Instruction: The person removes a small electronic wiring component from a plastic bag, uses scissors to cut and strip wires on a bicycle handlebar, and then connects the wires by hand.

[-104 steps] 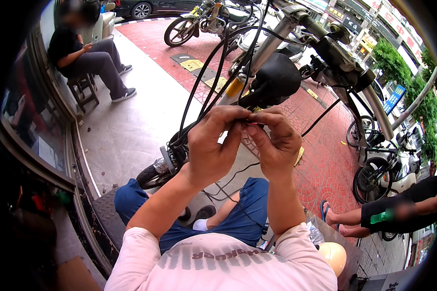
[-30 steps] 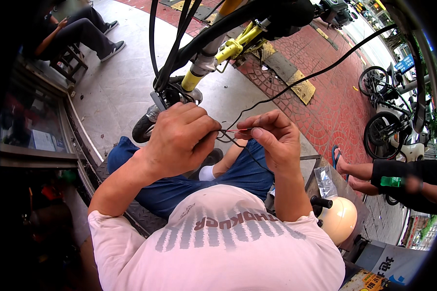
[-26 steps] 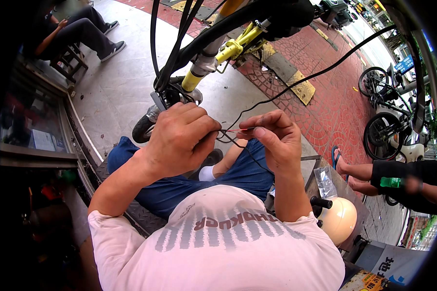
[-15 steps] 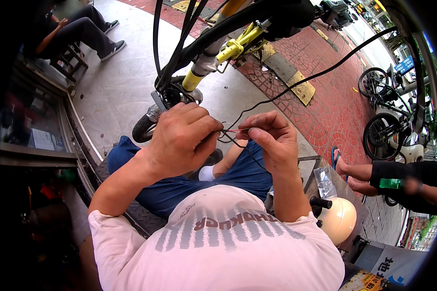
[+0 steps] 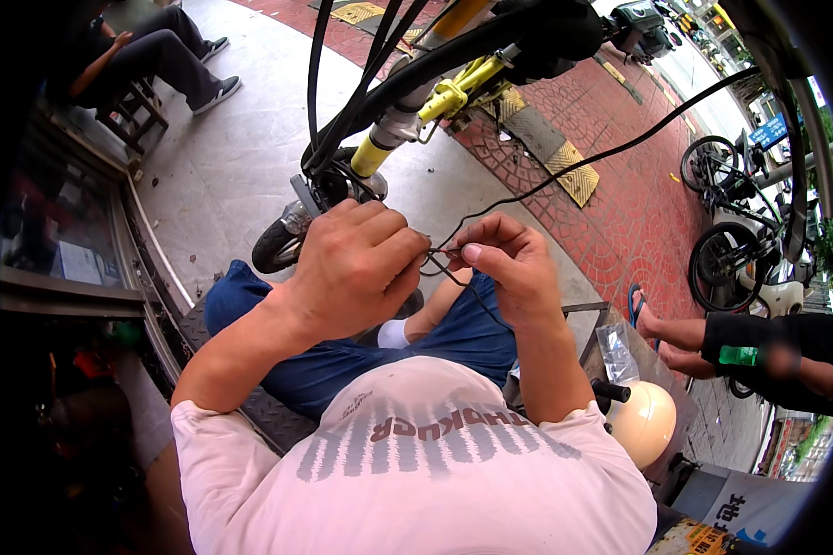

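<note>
Bicycle frame ahead – open pavement left.

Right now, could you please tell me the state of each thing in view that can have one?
Left hand: closed, pinching the thin black cable.
Right hand: fingertips pinched on the same cable end.
Thin black cable: held between both hands, running up to the right.
Bicycle: standing before the knees.
Cream helmet: lying untouched.
</note>
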Tool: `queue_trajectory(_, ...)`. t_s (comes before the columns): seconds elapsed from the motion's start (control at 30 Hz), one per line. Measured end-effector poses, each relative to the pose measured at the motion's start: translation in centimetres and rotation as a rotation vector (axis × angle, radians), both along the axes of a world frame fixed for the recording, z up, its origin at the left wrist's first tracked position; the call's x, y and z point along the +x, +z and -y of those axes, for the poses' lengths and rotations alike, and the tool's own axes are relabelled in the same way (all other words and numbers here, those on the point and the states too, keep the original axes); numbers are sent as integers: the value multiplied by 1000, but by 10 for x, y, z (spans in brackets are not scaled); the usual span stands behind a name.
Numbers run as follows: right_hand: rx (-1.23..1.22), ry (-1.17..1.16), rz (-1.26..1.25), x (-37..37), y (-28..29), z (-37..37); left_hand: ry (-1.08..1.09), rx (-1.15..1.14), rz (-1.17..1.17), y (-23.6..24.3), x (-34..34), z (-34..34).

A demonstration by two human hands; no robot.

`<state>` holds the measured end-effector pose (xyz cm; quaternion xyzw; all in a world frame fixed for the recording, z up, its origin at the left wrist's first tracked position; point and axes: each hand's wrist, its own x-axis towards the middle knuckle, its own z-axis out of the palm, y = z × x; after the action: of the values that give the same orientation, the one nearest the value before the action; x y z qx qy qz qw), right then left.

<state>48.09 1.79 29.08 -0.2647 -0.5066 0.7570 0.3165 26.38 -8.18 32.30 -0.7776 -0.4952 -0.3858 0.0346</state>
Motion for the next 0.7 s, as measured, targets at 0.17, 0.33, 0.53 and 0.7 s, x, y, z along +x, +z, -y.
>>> queue_trajectory(0.17, 178, 1, 77, -10, 4, 4, 46, -6, 52, -3, 4, 1)
queue_trajectory(0.33, 813, -91, 96, -26, 47, -2, -1, -15, 358, 17, 8, -4)
queue_trajectory(0.53, 685, -56, -62, -40, 88, -9, -16, -36, 694, 38, 8, -7)
queue_trajectory(0.7, 573, -18, -87, -42, 89, -11, -42, -84, 863, 34, 6, -8)
